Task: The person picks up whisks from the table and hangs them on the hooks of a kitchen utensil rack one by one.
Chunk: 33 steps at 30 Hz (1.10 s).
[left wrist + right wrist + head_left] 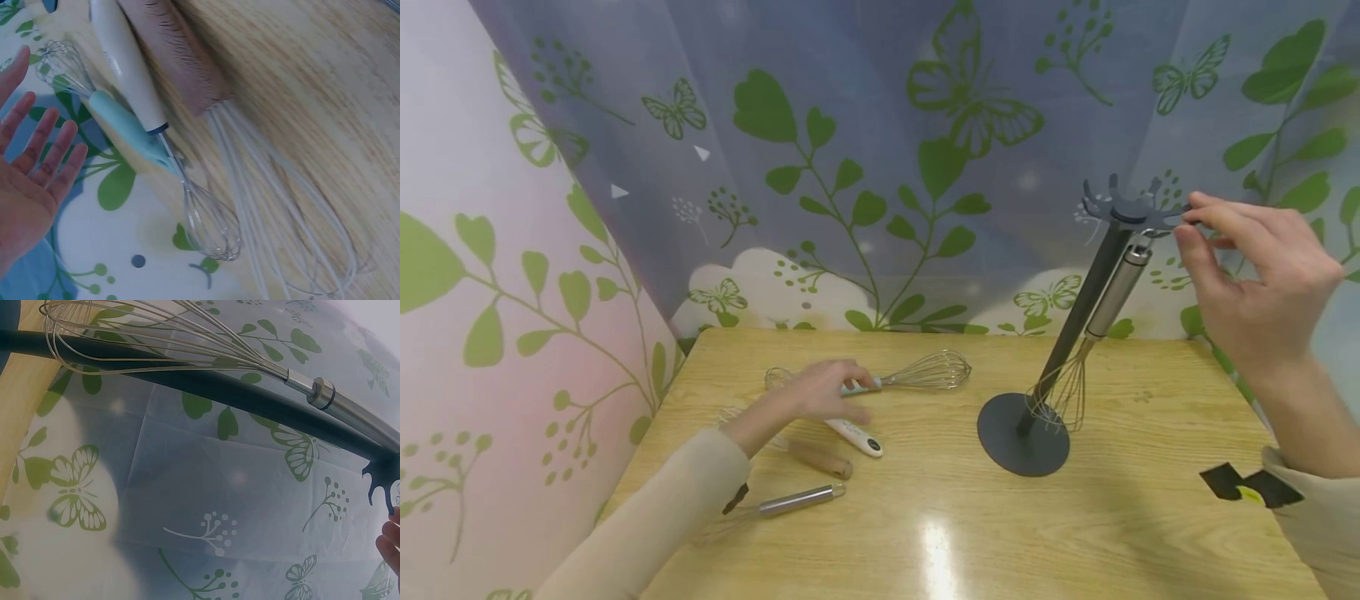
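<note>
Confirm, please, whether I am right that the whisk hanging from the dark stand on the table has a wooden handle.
Not quite: the handle is silvery metal, as the head view shows; the whisk does hang from the dark stand on the table.

I can see the person's left arm point(662, 508) angled forward and inward, sleeved to just short of the wrist, with the left hand point(823, 392) low, its fingers point(59, 154) fairly straight and slightly spread, the palm facing the wrist camera. The right arm point(1318, 525) is raised, its hand well apart from the other and higher; on that right hand point(1262, 275) the thumb point(1198, 262) and index finger point(1232, 217) nearly meet in a pinch, pointing inward
</note>
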Motion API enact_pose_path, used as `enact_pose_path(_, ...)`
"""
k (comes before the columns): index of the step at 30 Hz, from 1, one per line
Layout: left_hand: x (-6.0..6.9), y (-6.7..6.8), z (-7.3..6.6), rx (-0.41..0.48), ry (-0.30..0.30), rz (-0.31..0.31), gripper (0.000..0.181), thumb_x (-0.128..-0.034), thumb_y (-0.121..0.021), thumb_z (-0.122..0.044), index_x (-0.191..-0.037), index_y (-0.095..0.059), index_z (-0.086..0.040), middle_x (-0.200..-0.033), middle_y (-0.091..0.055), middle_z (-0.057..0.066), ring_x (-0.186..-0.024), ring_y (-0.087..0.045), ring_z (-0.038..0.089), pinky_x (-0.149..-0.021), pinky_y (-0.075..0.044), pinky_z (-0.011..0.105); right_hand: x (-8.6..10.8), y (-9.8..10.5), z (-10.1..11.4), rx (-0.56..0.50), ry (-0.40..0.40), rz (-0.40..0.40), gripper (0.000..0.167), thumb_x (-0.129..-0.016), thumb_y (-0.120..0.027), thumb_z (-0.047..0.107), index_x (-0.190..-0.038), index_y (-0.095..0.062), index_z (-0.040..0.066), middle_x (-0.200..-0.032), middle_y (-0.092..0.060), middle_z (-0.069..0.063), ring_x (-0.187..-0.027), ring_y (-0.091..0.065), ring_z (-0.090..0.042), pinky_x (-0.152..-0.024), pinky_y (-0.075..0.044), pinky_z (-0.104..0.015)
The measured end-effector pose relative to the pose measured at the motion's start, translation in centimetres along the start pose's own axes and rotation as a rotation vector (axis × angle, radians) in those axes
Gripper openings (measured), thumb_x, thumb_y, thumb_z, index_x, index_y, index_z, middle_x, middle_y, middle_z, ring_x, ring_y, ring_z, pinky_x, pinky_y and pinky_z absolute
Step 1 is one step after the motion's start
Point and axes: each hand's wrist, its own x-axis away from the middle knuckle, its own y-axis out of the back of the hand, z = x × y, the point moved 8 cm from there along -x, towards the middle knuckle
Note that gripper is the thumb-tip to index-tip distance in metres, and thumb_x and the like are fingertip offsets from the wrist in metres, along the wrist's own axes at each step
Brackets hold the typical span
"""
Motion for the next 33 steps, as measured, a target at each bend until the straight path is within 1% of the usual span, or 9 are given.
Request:
enact_pose_path(5, 0.1, -0.8, 0.8, 0.044, 0.025, 0.019, 0.054, -0.0880, -0.085, -0.039, -0.133, -0.071, -0.015, -0.135, -0.069, 0.006, -0.125, -0.064, 0.034, -0.101, -0.057, 0.054, 0.0, 0.0, 0.1, -0.007, 0.003, -0.004, 0.043, -0.102, -0.072, 0.035, -0.101, -0.080, -0.007, -0.102, -0.078, -0.027, -0.070, -0.059, -0.055, -0.095, -0.035, 0.001)
enact_pose_path(9, 0.2, -1.3, 1.2, 0.044, 0.034, 0.031, 0.053, -0.0866, -0.087, -0.037, -0.132, -0.071, -0.015, -0.136, -0.069, 0.009, -0.127, -0.064, 0.037, -0.105, -0.056, 0.056, -0.1, 0.0, 0.2, -0.015, 0.005, -0.007, 0.043, -0.101, -0.072, 0.034, -0.100, -0.079, -0.008, -0.102, -0.078, -0.027, -0.070, -0.059, -0.055, -0.094, -0.035, 0.002)
enact_pose_path(13, 0.4, -1.7, 1.6, 0.033, 0.045, 0.041, 0.053, -0.0862, -0.088, -0.038, -0.132, -0.071, -0.017, -0.138, -0.069, 0.007, -0.128, -0.063, 0.034, -0.109, -0.054, 0.055, -0.1, 0.0, 0.2, -0.021, 0.006, -0.010, 0.044, -0.102, -0.072, 0.034, -0.099, -0.079, -0.009, -0.102, -0.078, -0.027, -0.070, -0.059, -0.055, -0.093, -0.034, 0.003)
enact_pose_path(19, 0.6, -2.4, 2.4, 0.072, 0.087, 0.044, 0.052, -0.0859, -0.088, -0.037, -0.132, -0.071, -0.020, -0.139, -0.069, 0.005, -0.131, -0.061, 0.032, -0.110, -0.053, 0.055, -0.1, 0.0, 0.0, -0.019, 0.004, 0.010, 0.044, -0.102, -0.072, 0.034, -0.100, -0.079, -0.009, -0.104, -0.078, -0.028, -0.071, -0.059, -0.054, -0.092, -0.034, 0.003)
enact_pose_path(23, 0.7, -2.8, 2.9, 0.098, 0.110, 0.041, 0.052, -0.0846, -0.089, -0.037, -0.131, -0.072, -0.023, -0.139, -0.068, 0.003, -0.131, -0.061, 0.031, -0.109, -0.053, 0.055, -0.1, 0.0, 0.1, -0.019, -0.002, 0.010, 0.042, -0.102, -0.072, 0.033, -0.101, -0.079, -0.009, -0.103, -0.078, -0.028, -0.071, -0.059, -0.054, -0.092, -0.034, 0.003)
enact_pose_path(28, 0.8, -3.4, 3.1, 0.115, 0.111, 0.038, 0.050, -0.0838, -0.090, -0.036, -0.129, -0.073, -0.023, -0.137, -0.068, 0.002, -0.130, -0.061, 0.029, -0.110, -0.053, 0.052, -0.1, 0.1, 0.0, -0.018, -0.006, 0.001, 0.041, -0.101, -0.073, 0.033, -0.101, -0.080, -0.007, -0.102, -0.078, -0.028, -0.070, -0.058, -0.054, -0.092, -0.034, 0.003)
enact_pose_path(33, 0.8, -4.0, 3.1, 0.100, 0.100, 0.043, 0.048, -0.0842, -0.090, -0.034, -0.128, -0.074, -0.021, -0.133, -0.070, 0.002, -0.127, -0.063, 0.028, -0.109, -0.054, 0.051, 0.1, 0.1, -0.2, 0.000, -0.001, 0.021, 0.039, -0.102, -0.072, 0.032, -0.105, -0.080, -0.006, -0.104, -0.078, -0.027, -0.072, -0.060, -0.054, -0.092, -0.034, 0.003)
